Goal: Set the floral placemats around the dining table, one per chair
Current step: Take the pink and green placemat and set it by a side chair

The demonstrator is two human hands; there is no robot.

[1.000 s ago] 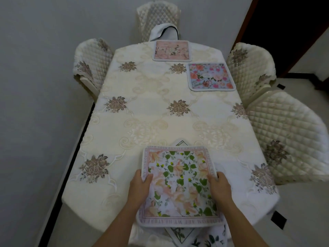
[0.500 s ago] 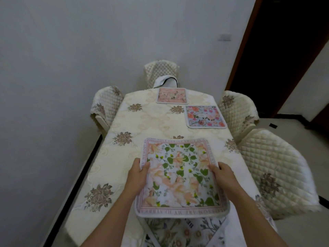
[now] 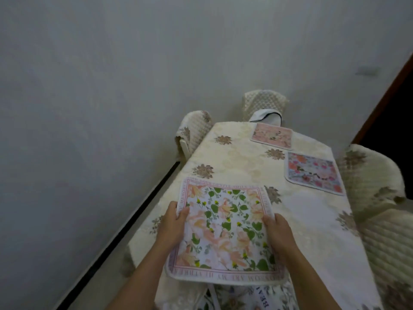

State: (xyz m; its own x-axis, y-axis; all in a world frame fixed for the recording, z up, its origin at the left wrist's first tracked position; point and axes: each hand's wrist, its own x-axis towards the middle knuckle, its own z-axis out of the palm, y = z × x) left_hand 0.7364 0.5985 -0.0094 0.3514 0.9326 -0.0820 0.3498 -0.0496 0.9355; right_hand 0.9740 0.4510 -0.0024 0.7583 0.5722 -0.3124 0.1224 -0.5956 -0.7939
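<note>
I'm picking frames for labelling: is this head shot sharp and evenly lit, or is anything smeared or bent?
Head view: dim, flat light, no glare; motion blur softens the pink placemat, the blue placemat and the quilted chair; the held placemat between left hand and right hand is sharper, its border lettering partly legible; the tilted wide-angle frame skews the table.
</note>
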